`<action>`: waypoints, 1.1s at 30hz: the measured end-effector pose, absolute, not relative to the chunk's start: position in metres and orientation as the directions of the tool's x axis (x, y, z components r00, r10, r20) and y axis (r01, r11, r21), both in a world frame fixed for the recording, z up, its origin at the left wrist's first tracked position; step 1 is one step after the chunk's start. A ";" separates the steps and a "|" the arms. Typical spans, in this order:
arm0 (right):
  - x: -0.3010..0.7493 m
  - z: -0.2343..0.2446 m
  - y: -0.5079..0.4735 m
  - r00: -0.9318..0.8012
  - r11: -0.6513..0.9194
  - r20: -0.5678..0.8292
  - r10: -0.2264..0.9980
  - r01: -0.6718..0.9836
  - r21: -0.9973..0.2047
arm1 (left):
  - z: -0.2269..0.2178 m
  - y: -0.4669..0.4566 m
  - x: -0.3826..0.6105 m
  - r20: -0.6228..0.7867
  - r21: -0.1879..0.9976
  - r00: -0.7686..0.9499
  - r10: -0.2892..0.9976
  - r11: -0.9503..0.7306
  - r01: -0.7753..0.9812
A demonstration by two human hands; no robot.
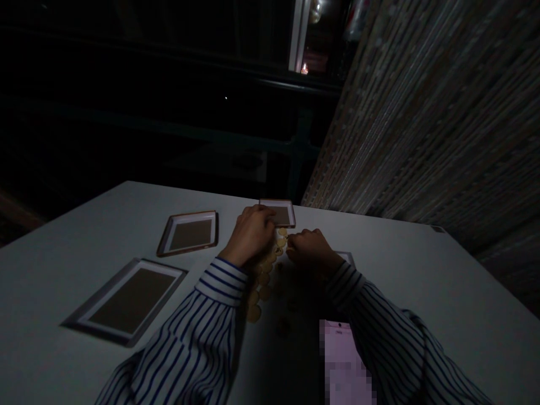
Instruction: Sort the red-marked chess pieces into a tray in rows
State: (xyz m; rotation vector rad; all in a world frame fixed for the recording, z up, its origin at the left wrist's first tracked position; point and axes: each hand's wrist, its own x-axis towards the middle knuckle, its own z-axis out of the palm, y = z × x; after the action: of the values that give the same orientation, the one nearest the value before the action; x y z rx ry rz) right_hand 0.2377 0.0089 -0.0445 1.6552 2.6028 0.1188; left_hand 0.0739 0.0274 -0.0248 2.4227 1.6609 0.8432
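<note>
Several flat, round, yellowish discs (264, 278) lie in an uneven line on the table between my forearms. Some carry small dark marks. My left hand (253, 233) is at the far end of this line, its bent fingers apart and reaching over the near left corner of a small rimmed frame (279, 214); I see nothing held in it. Opposite, my right hand (311, 247) is closed in a pinch at the right side of the discs. A yellowish disc (289, 244) shows partly at its fingertips. Small dark pieces (283, 326) lie in shadow nearer to me.
Two more rimmed frames, a brown one (189, 233) and a grey one (126, 299), lie left on the white table (422, 281). Another frame (346, 257) is partly hidden behind my right wrist. A lit phone (348, 365) lies by my right forearm. A string curtain (379, 129) hangs beyond.
</note>
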 end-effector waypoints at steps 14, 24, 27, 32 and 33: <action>0.263 -0.040 0.022 -0.195 0.182 0.104 0.975 0.444 -0.877 | -0.037 0.026 0.083 0.359 0.494 0.431 0.828 -0.560 0.665; 0.262 -0.040 0.024 -0.204 0.117 0.075 0.976 0.200 -0.973 | -0.033 0.021 0.093 0.432 0.493 0.418 0.799 -0.597 0.632; 0.260 -0.039 0.023 -0.202 0.104 0.071 0.977 0.158 -0.982 | -0.032 0.020 0.093 0.450 0.489 0.423 0.787 -0.613 0.620; 0.260 -0.036 0.022 -0.183 0.100 0.069 0.981 0.168 -0.981 | -0.029 0.018 0.092 0.408 0.519 0.436 0.802 -0.597 0.612; 0.260 -0.037 0.022 -0.181 0.101 0.070 0.981 0.168 -0.981 | -0.029 0.018 0.092 0.401 0.523 0.432 0.808 -0.589 0.615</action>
State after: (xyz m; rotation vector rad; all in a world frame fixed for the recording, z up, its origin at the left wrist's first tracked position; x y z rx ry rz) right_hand 0.2603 0.0220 -0.0366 2.1166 2.6994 -2.1124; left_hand 0.0917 0.0177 -0.0291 2.3909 1.2266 0.9143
